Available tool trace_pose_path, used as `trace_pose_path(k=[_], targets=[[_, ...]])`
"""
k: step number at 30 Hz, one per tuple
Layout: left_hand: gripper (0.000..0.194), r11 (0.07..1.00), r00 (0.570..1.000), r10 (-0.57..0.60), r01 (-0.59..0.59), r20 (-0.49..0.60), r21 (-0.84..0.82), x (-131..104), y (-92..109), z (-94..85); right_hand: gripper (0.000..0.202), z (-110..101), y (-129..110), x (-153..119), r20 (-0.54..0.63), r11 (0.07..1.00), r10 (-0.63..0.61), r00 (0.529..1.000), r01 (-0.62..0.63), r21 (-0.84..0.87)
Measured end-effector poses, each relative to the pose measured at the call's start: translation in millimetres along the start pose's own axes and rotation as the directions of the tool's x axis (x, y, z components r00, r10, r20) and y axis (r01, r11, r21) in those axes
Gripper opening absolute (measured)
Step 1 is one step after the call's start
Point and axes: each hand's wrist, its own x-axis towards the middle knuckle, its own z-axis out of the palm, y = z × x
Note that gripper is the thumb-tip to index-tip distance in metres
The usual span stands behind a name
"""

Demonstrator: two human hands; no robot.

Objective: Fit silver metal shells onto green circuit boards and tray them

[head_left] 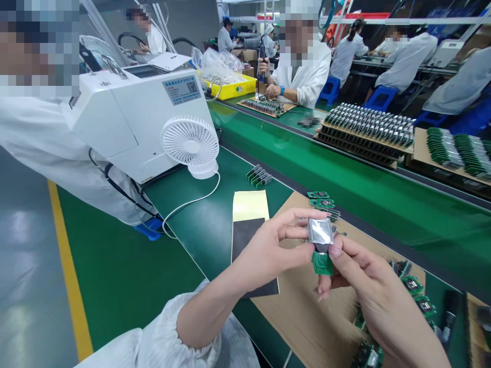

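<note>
Positioning, apparently: left hand (274,248) and right hand (360,271) pinching screen (321,231) with circuit board (322,263), right of frame centre. Next move likely calls for steadiness.

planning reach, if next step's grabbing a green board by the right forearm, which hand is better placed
Likely the right hand: it's nearer the green boards than the left hand; both hold the silvery module.
</note>
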Motion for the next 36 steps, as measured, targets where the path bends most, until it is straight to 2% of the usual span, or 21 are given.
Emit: trace_pose_path(k=[5, 9, 15, 18, 22, 25, 29, 32, 36], targets=[[0.04, 0.999, 1.0, 0.0, 0.0, 0.01, 0.035, 0, 0, 1.0, 0.038, -3, 10, -3, -0.048, 0.999, -0.007, 0.999, 0.004, -0.053], [0.048, 0.999, 1.0, -0.009, 0.01, -0.009, 0.053, 0, -3, 4.9, 0.033, -2, 9, -3, -0.072, 0.999, -0.03, 0.997, 0.031, 0.01], [0.047, 0.988, 0.999, -0.045, 0.045, 0.004, -0.149, 3, -7, 8.9, 0.029, 0, 6, -2, -0.056, 0.998, -0.053, 0.997, 0.055, 0.038], [0.046, 0.976, 1.0, -0.022, 0.021, -0.003, -0.219, 4, -7, 10.7, 0.027, -2, 9, -2, -0.06, 0.996, -0.077, 0.995, 0.079, 0.033], [0.048, 0.977, 1.0, -0.008, 0.009, 0.004, -0.214, 3, -7, 12.7, 0.028, -5, 10, -1, -0.065, 0.994, -0.11, 0.992, 0.112, 0.018], [0.05, 0.978, 0.999, -0.02, 0.028, 0.041, -0.206, 2, -5, 12.6, 0.031, -6, 8, -1, -0.04, 0.993, -0.117, 0.992, 0.118, 0.023], [0.052, 0.97, 0.998, -0.05, 0.056, 0.035, -0.236, 2, -2, 11.8, 0.031, -4, 6, -2, -0.048, 0.991, -0.124, 0.991, 0.126, 0.043], [0.054, 0.96, 0.998, -0.058, 0.064, 0.03, -0.273, 2, 0, 10.1, 0.035, -3, 5, -3, -0.04, 0.992, -0.112, 0.993, 0.114, 0.052], [0.05, 0.968, 0.996, -0.057, 0.07, 0.062, -0.239, 1, 1, 6.5, 0.037, -6, 3, -4, -0.004, 0.997, -0.073, 0.997, 0.073, 0.019]])
